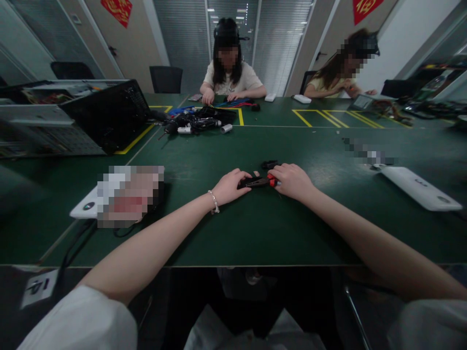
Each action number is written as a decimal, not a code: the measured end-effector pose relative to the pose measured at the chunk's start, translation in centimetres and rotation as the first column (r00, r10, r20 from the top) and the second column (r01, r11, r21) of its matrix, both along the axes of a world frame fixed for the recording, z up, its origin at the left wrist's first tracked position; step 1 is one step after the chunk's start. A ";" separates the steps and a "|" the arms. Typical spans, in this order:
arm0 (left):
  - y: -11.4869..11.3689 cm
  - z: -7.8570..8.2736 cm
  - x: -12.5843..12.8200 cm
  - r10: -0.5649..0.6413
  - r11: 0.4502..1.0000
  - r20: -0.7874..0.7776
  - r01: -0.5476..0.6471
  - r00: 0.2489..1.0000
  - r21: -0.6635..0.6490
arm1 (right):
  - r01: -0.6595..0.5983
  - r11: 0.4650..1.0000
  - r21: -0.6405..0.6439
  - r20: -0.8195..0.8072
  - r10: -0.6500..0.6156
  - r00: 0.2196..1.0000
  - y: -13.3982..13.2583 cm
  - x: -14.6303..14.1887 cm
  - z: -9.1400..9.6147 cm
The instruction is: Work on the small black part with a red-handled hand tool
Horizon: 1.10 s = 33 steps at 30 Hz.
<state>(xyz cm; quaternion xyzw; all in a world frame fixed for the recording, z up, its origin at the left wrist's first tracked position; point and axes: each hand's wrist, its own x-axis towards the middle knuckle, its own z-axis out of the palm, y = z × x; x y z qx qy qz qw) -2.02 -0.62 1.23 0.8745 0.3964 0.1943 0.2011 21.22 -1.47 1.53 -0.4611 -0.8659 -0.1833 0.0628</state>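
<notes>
My right hand is closed around the red handles of a pair of pliers, whose dark jaws point left. My left hand, with a bracelet at its wrist, pinches a small black piece at the tips of the jaws. Most of that piece is hidden by the fingers, so its kind is unclear. Just beyond the pliers a small pinkish scrap lies on the green table. A black object rests beside the fingertips of my right hand.
At the left stands an opened computer case. A heap of black cables and parts lies farther back. White power banks flank my arms, one on the right, another on the left. Two people sit across the table.
</notes>
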 end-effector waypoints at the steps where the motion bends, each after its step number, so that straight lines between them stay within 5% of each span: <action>1: 0.0 0.0 0.0 0.000 1.000 0.001 0.000 1.000 0.001 | 0.003 1.000 -0.005 -0.001 -0.003 1.000 0.0 0.0 0.0; 33: 0.1 -0.1 0.0 -0.007 1.000 0.012 0.007 1.000 -0.004 | -0.023 0.999 0.036 0.025 0.022 0.999 -0.2 -0.1 0.4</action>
